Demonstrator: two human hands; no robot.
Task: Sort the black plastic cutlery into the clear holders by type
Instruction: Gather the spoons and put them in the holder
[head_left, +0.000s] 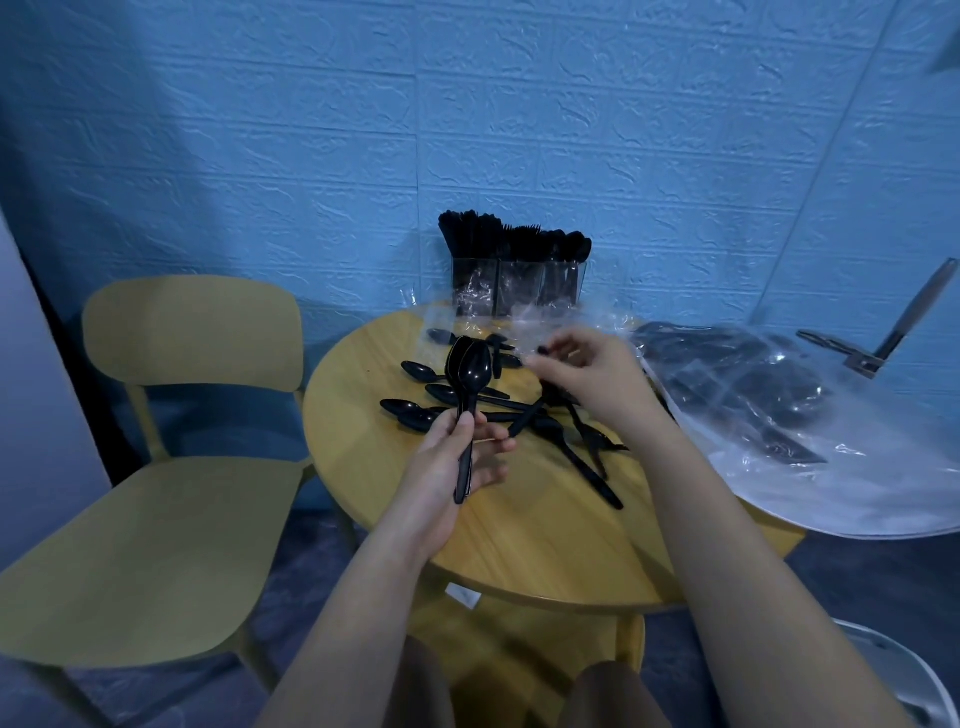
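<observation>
Spoons (470, 371) upright in left hand (451, 470), no legible writing

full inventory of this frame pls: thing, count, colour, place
clear holders: three side by side, clear, far edge of the table, packed with black cutlery
held spoons: a small stack, black, upright in the left hand
loose cutlery: many pieces, count unclear, black, scattered mid-table
plastic wrap: one piece, clear, at the right hand
bag of cutlery: one, clear with black contents, right of the table
table: one, round, yellow wood
chair: one, yellow, left of the table
wall: blue, textured, behind
left hand: grips the spoon handles
right hand: fingers pinch the wrap
</observation>
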